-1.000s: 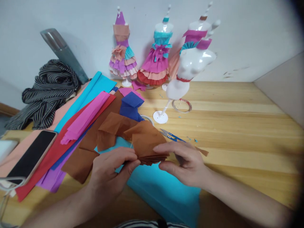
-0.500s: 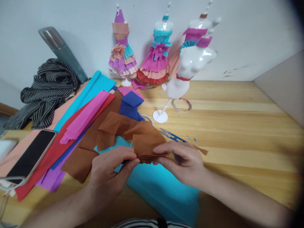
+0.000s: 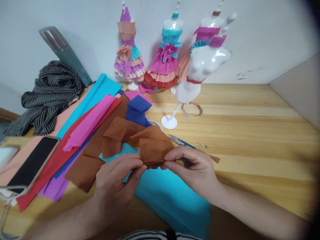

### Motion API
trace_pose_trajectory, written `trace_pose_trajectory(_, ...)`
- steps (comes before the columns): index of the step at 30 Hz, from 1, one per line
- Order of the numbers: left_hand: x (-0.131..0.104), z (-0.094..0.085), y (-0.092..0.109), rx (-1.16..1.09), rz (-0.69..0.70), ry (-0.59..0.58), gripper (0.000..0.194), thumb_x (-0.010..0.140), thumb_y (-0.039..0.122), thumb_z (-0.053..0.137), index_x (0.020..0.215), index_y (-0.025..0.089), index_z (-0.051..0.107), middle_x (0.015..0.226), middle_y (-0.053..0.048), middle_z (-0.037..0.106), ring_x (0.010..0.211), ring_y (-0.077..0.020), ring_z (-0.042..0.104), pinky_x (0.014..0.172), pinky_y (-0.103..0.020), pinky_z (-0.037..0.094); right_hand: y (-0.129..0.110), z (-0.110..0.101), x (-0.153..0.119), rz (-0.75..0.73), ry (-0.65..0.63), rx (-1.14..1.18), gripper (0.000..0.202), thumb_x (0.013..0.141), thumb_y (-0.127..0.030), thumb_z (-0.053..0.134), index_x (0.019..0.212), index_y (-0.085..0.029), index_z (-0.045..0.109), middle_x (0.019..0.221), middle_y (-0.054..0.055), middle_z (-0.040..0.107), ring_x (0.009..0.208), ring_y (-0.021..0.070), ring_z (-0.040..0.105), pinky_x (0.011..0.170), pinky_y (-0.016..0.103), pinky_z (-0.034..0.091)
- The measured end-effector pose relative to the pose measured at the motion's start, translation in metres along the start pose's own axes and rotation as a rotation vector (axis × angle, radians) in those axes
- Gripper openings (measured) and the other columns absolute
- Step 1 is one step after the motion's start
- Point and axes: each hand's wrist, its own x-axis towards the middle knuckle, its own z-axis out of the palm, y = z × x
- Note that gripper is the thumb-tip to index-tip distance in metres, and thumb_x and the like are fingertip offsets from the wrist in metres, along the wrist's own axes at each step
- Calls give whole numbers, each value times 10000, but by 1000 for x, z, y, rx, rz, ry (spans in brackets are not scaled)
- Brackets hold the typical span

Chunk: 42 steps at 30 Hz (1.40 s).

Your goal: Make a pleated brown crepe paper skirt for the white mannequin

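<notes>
The brown piece (image 3: 153, 149), folded into thin stacked layers at its near edge, is pinched above the turquoise sheet (image 3: 172, 201), seemingly without touching it.

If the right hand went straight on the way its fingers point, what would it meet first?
The brown folded material that it pinches; past that, probably the left hand, though depth is unclear from this single view.

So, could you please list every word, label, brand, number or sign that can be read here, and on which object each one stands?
There is no readable text.
Pleated brown sheet: no writing visible.
Phone: dark screen, no readable characters.
Ring with reddish band: any marks are too small and blurred to read.
</notes>
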Motion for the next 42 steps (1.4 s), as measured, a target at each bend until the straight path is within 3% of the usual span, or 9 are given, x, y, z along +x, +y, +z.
trace_pose_trajectory(8, -4, 2, -2, -31, -16, 80, 65, 805, 147, 671, 762, 194, 659, 703, 25, 727, 681, -116, 721, 656, -166, 584, 4, 1, 3, 132, 59, 111, 123, 722, -241, 764, 654, -200, 671, 624, 3, 665, 584, 127, 608, 528, 225, 494)
trace_pose_trajectory(14, -1, 3, -2, -64, -32, 75, 78, 801, 140, 669, 747, 195, 653, 684, 32, 716, 645, -105, 706, 626, -158, 572, 4, 0, 2, 238, 70, 131, 169, 699, -328, 786, 657, -200, 684, 597, 6, 675, 532, 123, 607, 487, 218, 498)
trace_pose_trajectory(19, -3, 5, -2, -86, -87, 59, 70, 811, 131, 671, 845, 191, 655, 722, 38, 721, 625, -88, 689, 620, -149, 569, 4, 1, 3, 201, 120, 113, 153, 682, -297, 798, 633, -203, 687, 579, 2, 675, 521, 119, 600, 469, 209, 492)
trace_pose_trajectory(23, -5, 7, -4, -74, 22, 71, 140, 833, 107, 648, 945, 187, 677, 800, 10, 734, 681, -90, 699, 629, -144, 569, 5, 1, 2, 175, 148, 100, 121, 677, -255, 799, 638, -207, 695, 587, 4, 686, 526, 123, 614, 475, 208, 502)
trace_pose_trajectory(29, -8, 8, -9, 61, 114, 85, 129, 838, 99, 634, 910, 182, 702, 799, -15, 730, 698, -108, 705, 645, -162, 580, 6, 0, 1, 119, 149, 62, 84, 696, -207, 774, 663, -208, 698, 619, 9, 705, 557, 135, 642, 510, 220, 524)
trace_pose_trajectory(42, -12, 13, -13, 145, 119, 117, 77, 832, 107, 641, 847, 164, 690, 810, -24, 753, 732, -126, 721, 730, -183, 588, 9, -1, -1, -10, 127, 16, 158, 745, -123, 739, 823, -259, 748, 717, -4, 729, 651, 143, 664, 588, 253, 536)
